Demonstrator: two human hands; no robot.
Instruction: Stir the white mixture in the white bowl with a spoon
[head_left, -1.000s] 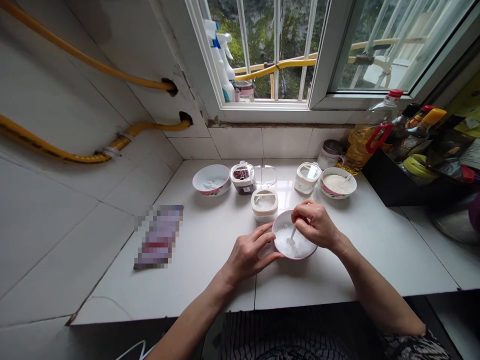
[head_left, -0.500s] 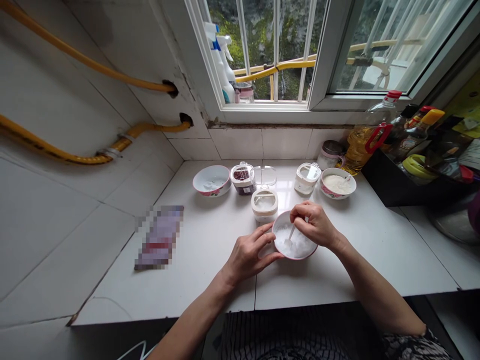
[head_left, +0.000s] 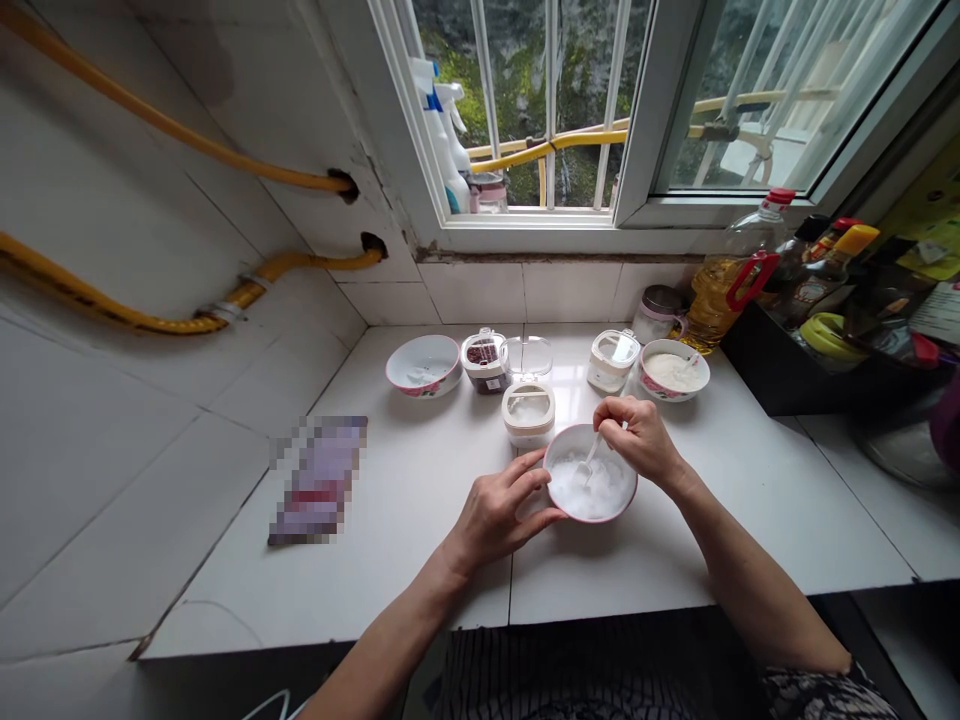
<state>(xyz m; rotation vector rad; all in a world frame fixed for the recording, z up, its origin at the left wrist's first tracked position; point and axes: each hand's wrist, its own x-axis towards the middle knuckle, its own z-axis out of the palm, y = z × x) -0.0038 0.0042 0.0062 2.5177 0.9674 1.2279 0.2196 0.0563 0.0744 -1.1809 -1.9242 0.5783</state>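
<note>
My left hand (head_left: 504, 508) grips the left rim and side of a white bowl (head_left: 631, 492) with a pink rim, which stands on the counter. White grainy stuff (head_left: 589, 496) covers the bowl's bottom. Pinched in my right hand (head_left: 636, 437) is a small white spoon (head_left: 590, 463), its tip in the white grains. Just behind the bowl is a seasoning jar (head_left: 529, 416) with its clear lid (head_left: 529, 355) flipped up. Another jar (head_left: 486, 362) holds dark red bits, and a third jar (head_left: 613, 361) has its lid down.
A flowered bowl (head_left: 424, 347) stands at the back left, and another bowl (head_left: 674, 371) with pale powder at the back right. Beyond it are a glass jar (head_left: 658, 315), an oil bottle (head_left: 720, 285) and a black box (head_left: 761, 362) of bottles. A blurred packet (head_left: 322, 480) lies at left.
My right hand has shifted slightly right with the spoon, whose tip has moved a little right and up in the bowl. My left hand keeps its hold on the rim.
</note>
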